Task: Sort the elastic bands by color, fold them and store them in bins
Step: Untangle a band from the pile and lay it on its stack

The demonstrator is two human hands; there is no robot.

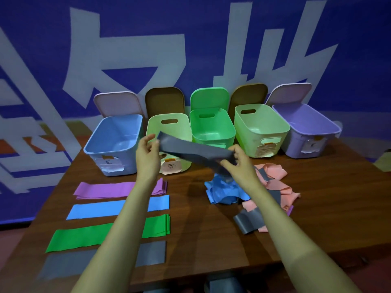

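Observation:
I hold a grey elastic band (190, 150) stretched in the air above the table. My left hand (148, 153) pinches its left end, and my right hand (237, 160) pinches its right end. On the left of the table lie flat bands in rows: purple (105, 190), blue (99, 209), green (82, 235) and grey (67, 263). A mixed pile sits on the right, with blue bands (222, 190), pink bands (279, 185) and grey bands (248, 222). Behind stand open bins: blue (114, 142), pale green (169, 127), green (211, 127), another pale green (260, 130) and purple (306, 132).
The bins' lids lean against a blue wall with large white lettering behind them. Paper labels are taped to the fronts of several bins. The brown wooden table (328, 218) ends close to me at its front edge.

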